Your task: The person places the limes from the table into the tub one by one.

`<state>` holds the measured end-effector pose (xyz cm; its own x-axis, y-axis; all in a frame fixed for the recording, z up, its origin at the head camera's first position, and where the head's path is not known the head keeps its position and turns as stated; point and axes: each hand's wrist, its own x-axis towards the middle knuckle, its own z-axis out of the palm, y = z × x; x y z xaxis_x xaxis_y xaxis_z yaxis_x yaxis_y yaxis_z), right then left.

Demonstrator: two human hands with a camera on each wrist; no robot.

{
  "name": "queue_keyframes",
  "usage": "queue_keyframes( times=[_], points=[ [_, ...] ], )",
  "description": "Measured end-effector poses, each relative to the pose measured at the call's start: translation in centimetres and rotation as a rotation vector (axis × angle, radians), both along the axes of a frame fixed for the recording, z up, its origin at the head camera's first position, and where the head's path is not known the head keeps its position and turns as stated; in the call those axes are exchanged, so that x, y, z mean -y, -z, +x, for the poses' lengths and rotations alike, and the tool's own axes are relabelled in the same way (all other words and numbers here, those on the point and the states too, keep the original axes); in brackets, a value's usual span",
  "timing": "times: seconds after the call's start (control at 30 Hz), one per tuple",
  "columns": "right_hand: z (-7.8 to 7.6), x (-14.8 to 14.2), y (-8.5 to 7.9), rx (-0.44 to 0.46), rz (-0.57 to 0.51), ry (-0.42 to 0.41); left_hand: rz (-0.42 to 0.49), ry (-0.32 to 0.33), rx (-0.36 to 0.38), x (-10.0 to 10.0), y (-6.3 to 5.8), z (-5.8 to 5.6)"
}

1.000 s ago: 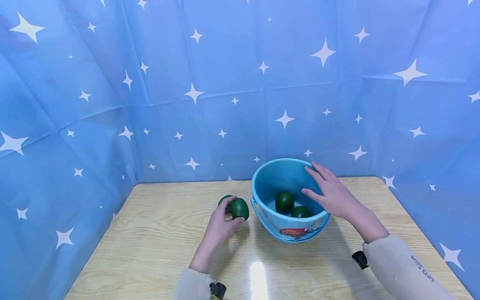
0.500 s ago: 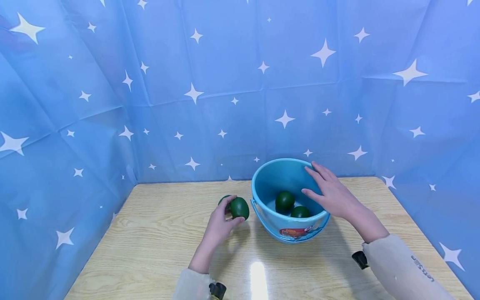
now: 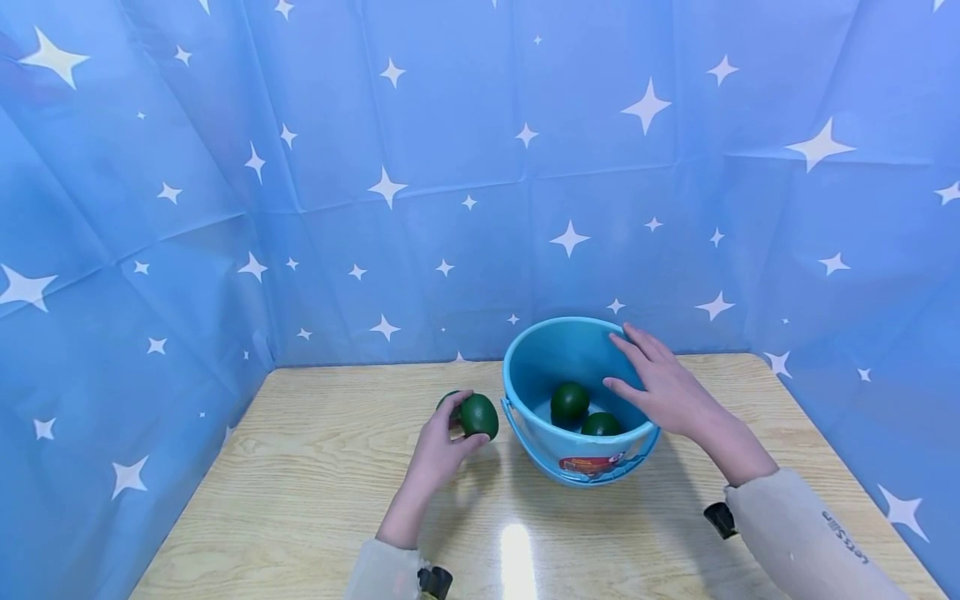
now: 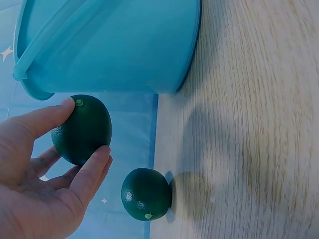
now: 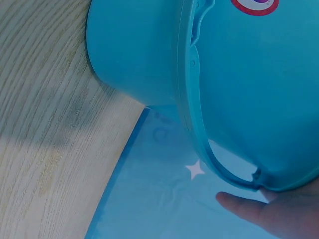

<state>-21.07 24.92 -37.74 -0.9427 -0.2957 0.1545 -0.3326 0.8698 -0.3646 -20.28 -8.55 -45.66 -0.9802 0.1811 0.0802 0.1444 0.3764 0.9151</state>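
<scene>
My left hand (image 3: 438, 450) holds a dark green lime (image 3: 480, 417) between thumb and fingers, left of the light blue bucket (image 3: 581, 471). In the left wrist view this lime (image 4: 84, 132) is raised off the table, its small stem end beside a fingertip. Another lime (image 4: 146, 194) sits on the table below it; in the head view that one is mostly hidden behind the fingers. Inside the bucket lie two limes, a farther lime (image 3: 570, 402) and a nearer lime (image 3: 602, 424). My right hand (image 3: 663, 387), its fingers spread, is at the bucket's right rim, near the handle joint.
The bucket's handle (image 3: 532, 454) hangs down in front, by a red label (image 3: 588, 465). Wood-grain table (image 3: 300, 500) surface extends to the left and front. Blue curtain (image 3: 450, 208) with white stars stands along the back and both sides.
</scene>
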Motion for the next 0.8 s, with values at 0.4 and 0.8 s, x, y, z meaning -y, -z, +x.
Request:
queue_keyframes(
  times=[0.4, 0.8],
  points=[
    [-0.02, -0.04, 0.05, -0.006, -0.001, 0.0, 0.003, -0.01, -0.004, 0.05, -0.31, 0.12],
    [-0.04, 0.02, 0.03, -0.006, 0.003, 0.002, 0.002, -0.025, -0.002, 0.06, -0.55, 0.26]
  ],
)
